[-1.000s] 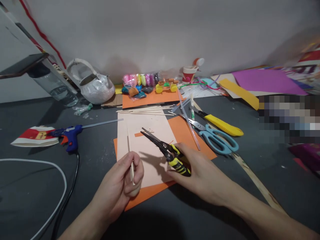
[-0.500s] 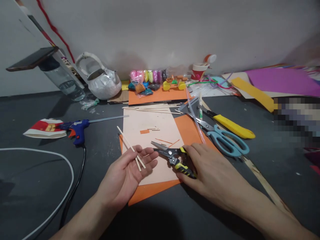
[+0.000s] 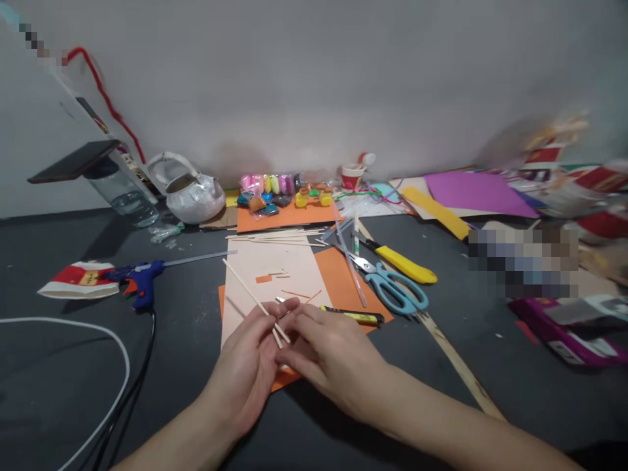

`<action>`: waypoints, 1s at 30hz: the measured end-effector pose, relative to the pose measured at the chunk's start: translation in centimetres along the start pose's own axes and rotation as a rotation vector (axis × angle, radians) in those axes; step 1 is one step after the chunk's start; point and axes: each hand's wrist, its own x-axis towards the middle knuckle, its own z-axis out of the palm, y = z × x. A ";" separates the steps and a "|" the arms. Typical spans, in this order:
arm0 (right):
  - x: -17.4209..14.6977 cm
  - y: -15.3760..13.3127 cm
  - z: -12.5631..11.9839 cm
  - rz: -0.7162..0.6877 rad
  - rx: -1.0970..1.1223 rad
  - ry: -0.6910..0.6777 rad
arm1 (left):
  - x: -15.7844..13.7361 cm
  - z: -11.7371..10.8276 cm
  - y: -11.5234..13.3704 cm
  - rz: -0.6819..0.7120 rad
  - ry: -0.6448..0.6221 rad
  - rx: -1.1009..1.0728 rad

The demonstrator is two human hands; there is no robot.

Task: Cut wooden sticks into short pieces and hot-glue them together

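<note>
My left hand [image 3: 248, 366] pinches thin wooden sticks [image 3: 250, 292]; whether my right hand [image 3: 338, 347], at their lower ends, grips them I cannot tell.

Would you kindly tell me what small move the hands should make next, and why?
Perhaps the right hand should pinch the lower ends of the sticks: it curls close beside those ends, the left hand supports the sticks, and the pliers lie beyond the hands.
</note>
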 end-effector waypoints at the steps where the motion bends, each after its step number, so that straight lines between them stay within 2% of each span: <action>1: 0.0 -0.2 -0.1 0.019 0.000 -0.005 | -0.1 0.5 -0.3 0.010 -0.007 0.023; 6: -0.1 -0.8 -2.0 0.137 -0.001 0.031 | -0.4 2.6 -1.3 -0.031 -0.119 0.089; 8: 0.0 -0.6 -2.6 0.194 0.039 0.049 | -0.1 2.9 -1.3 -0.017 -0.076 0.148; 10: 0.3 -0.2 -2.8 0.220 0.112 0.075 | 0.4 3.0 -0.9 -0.028 -0.106 0.213; 12: 0.7 0.4 -2.8 0.218 0.207 0.107 | 0.9 2.5 -0.5 0.007 -0.072 0.253; 14: 1.5 1.0 -2.6 0.211 0.308 0.151 | 1.6 1.6 0.0 -0.014 -0.058 0.272; 17: 3.0 1.3 -2.5 0.193 0.441 0.246 | 2.2 0.0 0.6 -0.051 -0.219 0.249; 20: 4.5 1.2 -2.5 0.144 0.585 0.304 | 1.9 -0.7 1.4 0.022 -0.250 0.300; 26: 5.7 1.5 -1.6 0.071 0.909 0.125 | 1.5 -0.7 2.9 0.053 -0.349 0.214; 30: 5.6 1.8 -1.3 0.082 0.999 0.041 | 1.8 -1.4 2.6 0.064 -0.353 0.251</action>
